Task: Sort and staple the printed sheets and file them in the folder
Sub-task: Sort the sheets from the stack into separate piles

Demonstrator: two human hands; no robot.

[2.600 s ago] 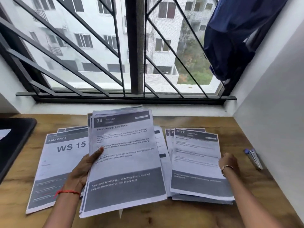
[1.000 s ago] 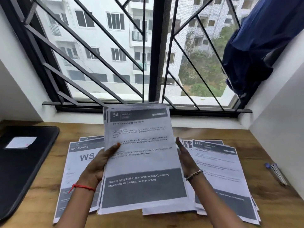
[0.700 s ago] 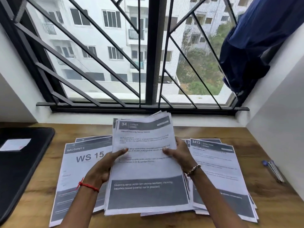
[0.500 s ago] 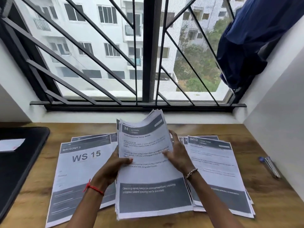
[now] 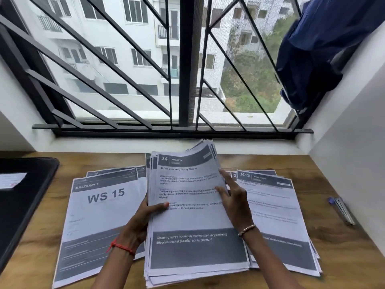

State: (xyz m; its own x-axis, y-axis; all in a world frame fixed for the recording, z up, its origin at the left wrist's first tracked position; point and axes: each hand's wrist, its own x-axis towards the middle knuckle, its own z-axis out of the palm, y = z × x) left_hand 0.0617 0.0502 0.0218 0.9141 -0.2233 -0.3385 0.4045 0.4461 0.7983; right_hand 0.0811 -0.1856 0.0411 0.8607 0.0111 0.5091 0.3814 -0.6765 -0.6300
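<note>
A thick stack of printed sheets headed "34 KITCHEN" stands tilted on its lower edge in the middle of the wooden table. My left hand grips its left edge, thumb on the top page. My right hand lies against the right edge with fingers mostly straight, thumb on the page. A pile topped by "BALCONY 3 WS 15" lies to the left, a pile headed "3412" to the right. The black folder lies at the far left. A blue stapler lies at the far right.
A barred window with a white sill runs along the table's far edge. A white wall closes the right side. Dark blue cloth hangs at the upper right. A white label sits on the folder.
My right hand left the "3412" pile and came to the right edge of the "34 KITCHEN" stack. Both hands raised the stack, then lowered it onto its bottom edge, its top corners fanning.
</note>
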